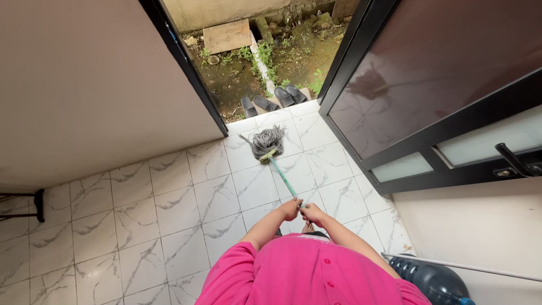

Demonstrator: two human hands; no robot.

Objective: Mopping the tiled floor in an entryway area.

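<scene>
From both hands, mop (272, 151) points toward doorway.

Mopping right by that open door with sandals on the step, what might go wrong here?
1. The mop head lies near the open doorway's threshold; a longer push might drag dirt in from the muddy ground outside.
2. The dark sandals sit just past the threshold and may get nudged.
3. Both hands, left hand and right hand, grip the handle over glossy tiles; if wet, they may be slippery.
</scene>
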